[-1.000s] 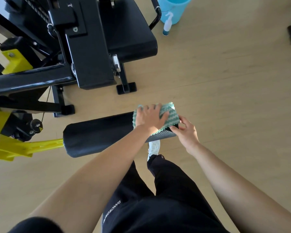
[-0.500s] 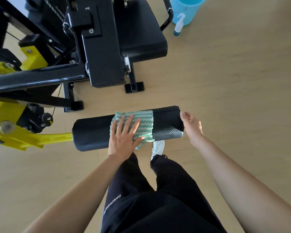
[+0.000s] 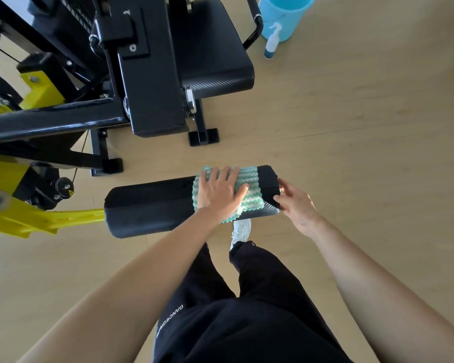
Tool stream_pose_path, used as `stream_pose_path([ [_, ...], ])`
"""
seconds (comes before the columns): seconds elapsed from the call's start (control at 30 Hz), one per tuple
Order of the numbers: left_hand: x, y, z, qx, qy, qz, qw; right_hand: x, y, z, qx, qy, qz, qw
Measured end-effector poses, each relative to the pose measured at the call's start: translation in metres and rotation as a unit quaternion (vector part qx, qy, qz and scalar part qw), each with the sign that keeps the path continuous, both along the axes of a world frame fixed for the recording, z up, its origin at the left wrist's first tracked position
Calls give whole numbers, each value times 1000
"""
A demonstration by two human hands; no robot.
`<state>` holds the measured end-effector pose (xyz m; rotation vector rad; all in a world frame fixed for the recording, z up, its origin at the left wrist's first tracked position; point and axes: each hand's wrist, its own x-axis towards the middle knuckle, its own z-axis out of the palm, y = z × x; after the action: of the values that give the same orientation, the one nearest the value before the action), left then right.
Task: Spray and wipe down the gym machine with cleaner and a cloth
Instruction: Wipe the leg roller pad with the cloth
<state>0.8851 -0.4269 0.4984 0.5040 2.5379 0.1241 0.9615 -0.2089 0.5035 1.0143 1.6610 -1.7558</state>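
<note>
A black padded roller [image 3: 147,203] sticks out on a yellow arm [image 3: 37,218] of the gym machine [image 3: 152,82]. A green-and-white wavy cloth [image 3: 250,190] is draped over the roller near its right end. My left hand [image 3: 218,191] lies flat on the cloth, fingers spread, pressing it onto the pad. My right hand [image 3: 298,205] touches the roller's right end cap with curled fingers. The white spray bottle [image 3: 271,41] stands on the floor at the top, far from both hands.
A light blue bucket [image 3: 286,14] stands behind the spray bottle. The machine's black seat [image 3: 212,53] and its feet [image 3: 203,137] lie beyond the roller. My white shoe [image 3: 241,229] and black trousers are just under the pad. Wooden floor stretches to the right.
My left hand has slid the cloth rightward along the roller, back toward its end, after sliding left. My right hand has stayed at the end cap.
</note>
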Motion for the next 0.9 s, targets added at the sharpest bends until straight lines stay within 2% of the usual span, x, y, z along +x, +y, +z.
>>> stream_pose_path([
  [0.1,19,20,-1,9,36,-47,998,-9,-1,4,6,-30,-27,999],
  [0.17,33,19,-3,24,56,-77,995,-16,-2,1,54,-35,-26,998],
  [0.3,43,-13,-7,8,87,-120,989,-22,-4,-6,103,-30,-20,994],
  [0.37,44,-36,-9,-3,95,-108,990,-19,-6,-10,117,-21,-23,993],
  [0.63,47,-146,-2,-48,92,65,992,-11,-38,-13,190,17,-108,976],
  [0.8,54,-221,1,-59,62,241,967,-8,-45,-14,203,28,-134,970],
  [0.9,51,-215,-1,-83,58,309,946,-9,-47,-14,200,31,-143,969],
])
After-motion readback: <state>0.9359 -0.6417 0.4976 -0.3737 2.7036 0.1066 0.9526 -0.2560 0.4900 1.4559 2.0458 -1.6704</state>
